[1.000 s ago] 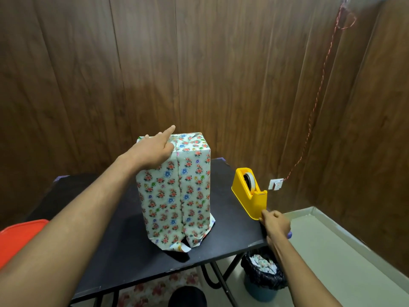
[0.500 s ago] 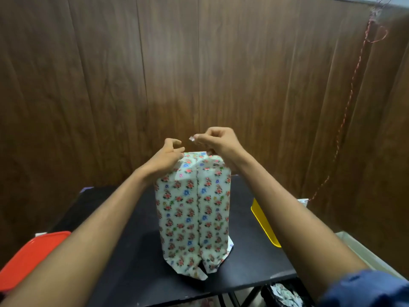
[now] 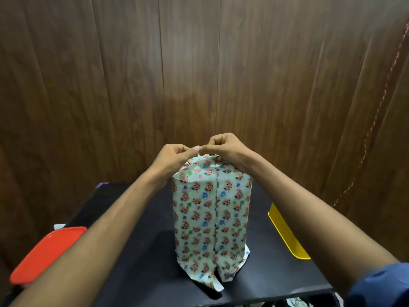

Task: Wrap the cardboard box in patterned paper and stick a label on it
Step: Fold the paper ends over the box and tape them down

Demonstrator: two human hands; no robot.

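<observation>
Fingers of left hand [image 3: 174,157] and right hand [image 3: 223,147] curl together above upright wrapped box [image 3: 210,216] top edge, contents unclear.

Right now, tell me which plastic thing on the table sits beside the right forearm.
The yellow tape dispenser, partly hidden behind the right forearm. The red lid lies at the table's left edge instead.

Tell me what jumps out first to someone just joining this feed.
The tall floral-wrapped box standing upright mid-table, with the left hand and right hand pinching together at its top edge. A red lid sits far left, a yellow tape dispenser to the right.
</observation>
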